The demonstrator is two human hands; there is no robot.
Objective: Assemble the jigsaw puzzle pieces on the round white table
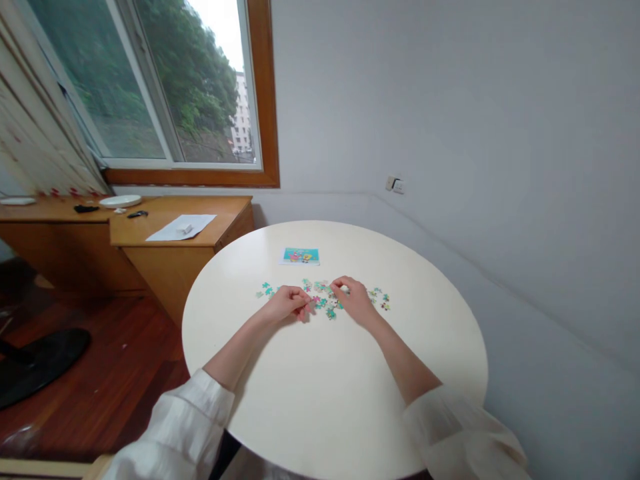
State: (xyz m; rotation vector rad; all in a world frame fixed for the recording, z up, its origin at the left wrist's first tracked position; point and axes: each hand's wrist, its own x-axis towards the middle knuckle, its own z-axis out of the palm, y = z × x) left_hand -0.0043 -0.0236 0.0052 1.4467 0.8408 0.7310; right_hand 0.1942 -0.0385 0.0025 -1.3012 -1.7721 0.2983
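Observation:
Jigsaw pieces [331, 312], mostly teal with some pink and yellow, lie scattered across the middle of the round white table [320, 387]. At the left of the pile, my left hand [286, 303] is closed in a pinch, with a small pink jigsaw piece [315, 300] at its fingertips. My right hand [353, 300] reaches over the pile from the right, thumb and fingers pinched together; whatever is between them is too small to make out. Beyond both hands lies a picture card [301, 256] showing cartoon figures on teal. Some pieces are hidden under my hands.
Loose jigsaw pieces [384, 300] lie to the right of my right hand, and others [266, 289] left of my left hand. A wooden desk [233, 223] with a paper sheet [170, 230] and a white plate [120, 201] stands back left. The wall borders the table's right side.

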